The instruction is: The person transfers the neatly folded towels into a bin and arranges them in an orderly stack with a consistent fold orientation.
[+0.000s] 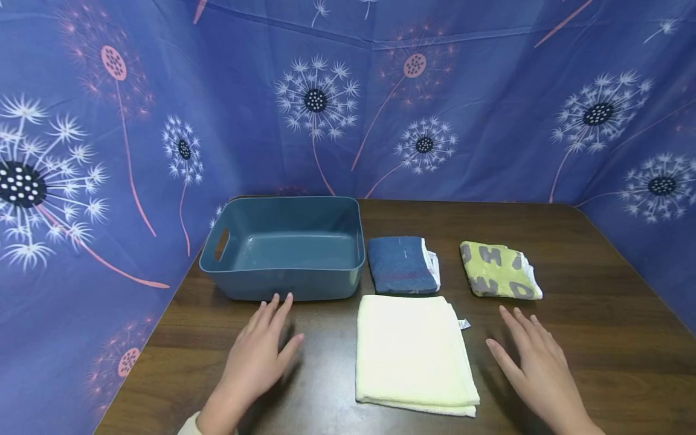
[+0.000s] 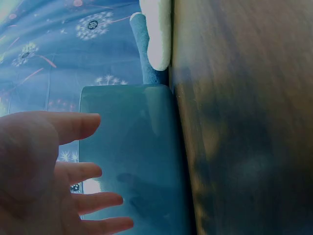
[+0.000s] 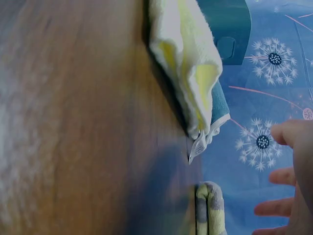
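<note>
In the head view my left hand (image 1: 257, 353) hovers in front of the teal plastic basin (image 1: 283, 285), its fingers spread and holding nothing. My right hand (image 1: 535, 368) is held over the table at the right, fingers extended, short of the green-and-grey towel (image 1: 497, 270). Between the hands lies a folded pale yellow towel (image 1: 413, 353) with a small white tag on its right edge. Behind it sits a folded dark blue towel (image 1: 401, 266) with a white underside, beside the basin. In the left wrist view the basin wall (image 2: 132, 147) stands just beyond my fingertips.
All of this rests on a dark brown wooden table (image 1: 614, 314). A blue cloth with dandelion prints (image 1: 489, 121) hangs behind the table and along both sides. The basin has a handle hole in its left wall.
</note>
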The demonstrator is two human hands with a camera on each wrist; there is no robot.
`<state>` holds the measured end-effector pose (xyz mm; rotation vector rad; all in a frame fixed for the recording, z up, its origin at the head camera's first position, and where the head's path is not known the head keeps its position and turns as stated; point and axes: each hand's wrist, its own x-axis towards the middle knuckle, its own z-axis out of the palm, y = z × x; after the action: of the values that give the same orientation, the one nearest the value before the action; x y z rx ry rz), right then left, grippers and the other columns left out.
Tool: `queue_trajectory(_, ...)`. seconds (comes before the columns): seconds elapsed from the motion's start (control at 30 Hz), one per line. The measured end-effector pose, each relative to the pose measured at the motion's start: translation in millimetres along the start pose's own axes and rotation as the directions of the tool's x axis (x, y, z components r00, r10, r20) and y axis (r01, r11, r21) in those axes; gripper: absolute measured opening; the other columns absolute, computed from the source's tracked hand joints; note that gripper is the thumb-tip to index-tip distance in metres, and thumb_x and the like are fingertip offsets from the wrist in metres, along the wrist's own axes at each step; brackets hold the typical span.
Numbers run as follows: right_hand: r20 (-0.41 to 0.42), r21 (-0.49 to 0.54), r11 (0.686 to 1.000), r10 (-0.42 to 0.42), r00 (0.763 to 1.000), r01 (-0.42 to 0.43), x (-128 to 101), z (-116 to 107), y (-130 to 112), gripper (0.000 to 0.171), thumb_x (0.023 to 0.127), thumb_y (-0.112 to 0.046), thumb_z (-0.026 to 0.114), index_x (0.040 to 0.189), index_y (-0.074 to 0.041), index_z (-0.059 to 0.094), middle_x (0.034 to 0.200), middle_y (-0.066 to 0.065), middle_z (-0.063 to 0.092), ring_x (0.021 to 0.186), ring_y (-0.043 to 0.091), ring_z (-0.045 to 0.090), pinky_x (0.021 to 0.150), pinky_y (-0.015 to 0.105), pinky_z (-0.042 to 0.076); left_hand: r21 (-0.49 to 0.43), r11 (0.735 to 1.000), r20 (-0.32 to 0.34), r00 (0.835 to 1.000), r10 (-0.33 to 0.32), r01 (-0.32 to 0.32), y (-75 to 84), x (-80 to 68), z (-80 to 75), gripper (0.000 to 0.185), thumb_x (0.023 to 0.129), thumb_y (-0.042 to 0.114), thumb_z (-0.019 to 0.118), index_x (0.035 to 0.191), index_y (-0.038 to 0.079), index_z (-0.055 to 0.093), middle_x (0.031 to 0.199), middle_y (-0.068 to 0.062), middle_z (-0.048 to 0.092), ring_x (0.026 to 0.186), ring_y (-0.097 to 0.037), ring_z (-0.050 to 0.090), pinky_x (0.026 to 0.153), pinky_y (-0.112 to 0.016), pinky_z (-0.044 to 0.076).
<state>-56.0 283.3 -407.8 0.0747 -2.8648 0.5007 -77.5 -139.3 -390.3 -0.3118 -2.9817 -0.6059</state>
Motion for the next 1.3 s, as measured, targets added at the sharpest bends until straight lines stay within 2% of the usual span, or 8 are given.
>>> queue_trajectory(0.3,0.083,0.155,0.984,0.071,0.994,-0.083,5,-5,-9,0.064,0.096,-0.039,0.048,0.141,0.004,0.031,0.133,0.034,0.038,0.116,0.053,0.037,0.086,0.067,0.030,-0.216,0.974,0.036,0.998,-0.060,0.066,0.9,7.8,-1.6,0.066,0.090,0.033,0.061,0.146,0.013,0.031,0.141,-0.015,0.039,0.123,-0.036,0.043,0.091,-0.056,0.040)
queue_trajectory(0.4,0.127,0.213,0.971,0.084,0.988,-0.110,7,-5,-13,0.062,0.097,-0.039,0.045,0.141,0.004,0.031,0.135,0.032,0.037,0.115,0.053,0.040,0.084,0.065,0.035,-0.326,0.941,0.070,0.995,-0.070,0.090,2.6,10.1,-1.5,0.066,0.091,0.032,0.061,0.146,0.013,0.030,0.139,-0.013,0.040,0.118,-0.034,0.047,0.087,-0.052,0.044)
queue_trajectory(0.47,0.151,0.257,0.959,0.080,0.985,-0.118,9,-4,-15,0.060,0.098,-0.037,0.044,0.140,0.003,0.032,0.135,0.031,0.039,0.114,0.051,0.043,0.084,0.063,0.038,-0.418,0.902,0.111,0.991,-0.073,0.113,4.0,11.8,-1.3,0.066,0.091,0.031,0.061,0.146,0.012,0.029,0.138,-0.013,0.040,0.116,-0.033,0.049,0.086,-0.050,0.045)
queue_trajectory(0.73,0.206,0.430,0.885,0.093,0.974,-0.175,13,2,-22,0.054,0.099,-0.033,0.043,0.139,0.003,0.035,0.127,0.031,0.048,0.104,0.041,0.055,0.079,0.043,0.050,-0.697,0.683,0.267,0.963,-0.035,0.218,9.8,21.0,0.5,0.061,0.093,0.027,0.059,0.143,0.007,0.032,0.136,-0.020,0.040,0.114,-0.033,0.050,0.082,-0.044,0.049)
queue_trajectory(0.87,0.247,0.517,0.819,0.137,0.959,-0.250,15,6,-23,0.053,0.100,-0.031,0.041,0.139,0.004,0.034,0.127,0.033,0.046,0.100,0.037,0.058,0.066,0.029,0.053,-0.814,0.509,0.343,0.939,0.032,0.280,10.4,25.5,2.3,0.058,0.095,0.024,0.055,0.142,0.001,0.030,0.136,-0.027,0.036,0.115,-0.041,0.047,0.078,-0.043,0.052)
queue_trajectory(1.03,0.343,0.590,0.716,0.196,0.919,-0.373,17,9,-23,0.055,0.101,-0.033,0.038,0.140,0.006,0.030,0.133,0.034,0.038,0.105,0.039,0.055,0.072,0.033,0.053,-0.853,0.351,0.449,0.885,0.121,0.385,10.9,30.5,5.5,0.060,0.097,0.027,0.050,0.143,-0.001,0.024,0.137,-0.030,0.031,0.121,-0.045,0.039,0.081,-0.046,0.050)
queue_trajectory(1.17,0.451,0.642,0.595,0.217,0.866,-0.484,18,9,-24,0.057,0.101,-0.034,0.037,0.141,0.005,0.027,0.135,0.032,0.035,0.110,0.039,0.051,0.076,0.039,0.052,-0.842,0.229,0.530,0.826,0.191,0.488,15.8,33.3,11.7,0.068,0.097,0.030,0.048,0.146,0.000,0.013,0.144,-0.031,0.019,0.127,-0.047,0.030,0.083,-0.050,0.048)
queue_trajectory(1.3,0.541,0.656,0.490,0.225,0.811,-0.574,19,7,-26,0.057,0.100,-0.033,0.040,0.143,0.002,0.024,0.137,0.029,0.034,0.112,0.038,0.048,0.076,0.043,0.052,-0.816,0.151,0.577,0.781,0.239,0.558,23.9,35.9,20.6,0.073,0.096,0.031,0.046,0.147,0.001,0.003,0.147,-0.031,0.009,0.129,-0.048,0.025,0.084,-0.054,0.046)
